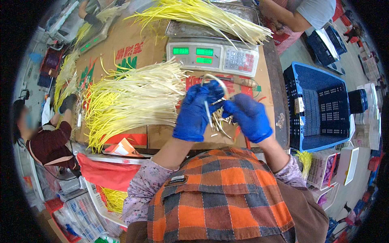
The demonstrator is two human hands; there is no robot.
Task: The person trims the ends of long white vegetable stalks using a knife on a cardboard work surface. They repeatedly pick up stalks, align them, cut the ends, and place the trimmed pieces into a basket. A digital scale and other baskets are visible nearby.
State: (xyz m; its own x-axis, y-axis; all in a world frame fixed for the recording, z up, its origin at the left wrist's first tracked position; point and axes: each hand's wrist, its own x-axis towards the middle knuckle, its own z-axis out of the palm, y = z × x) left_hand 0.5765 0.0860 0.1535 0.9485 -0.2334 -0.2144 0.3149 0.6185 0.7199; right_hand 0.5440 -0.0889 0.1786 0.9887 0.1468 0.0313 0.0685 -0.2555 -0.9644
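Note:
My left hand (194, 111), in a blue glove, grips a pale stalk (209, 114) that bends over above the fingers and hangs down below them. My right hand (249, 118), gloved the same way, is curled beside it with the fingertips close to the left thumb. Blur hides whether anything is between its fingers. Short cut ends (222, 123) lie on the cardboard beneath both hands. A broad heap of blanched yellow chives (136, 94) spreads to the left, its white ends towards my left hand. Behind my hands rests a wooden-handled tool (243, 81), partly hidden.
A digital scale (212, 57) with lit displays carries another chive bundle (200, 18). Cardboard (158, 136) covers the table. A blue plastic crate (319, 106) stands off the right edge. One co-worker's gloved hand (67, 103) is at the left; another person's arm (282, 15) is behind the scale.

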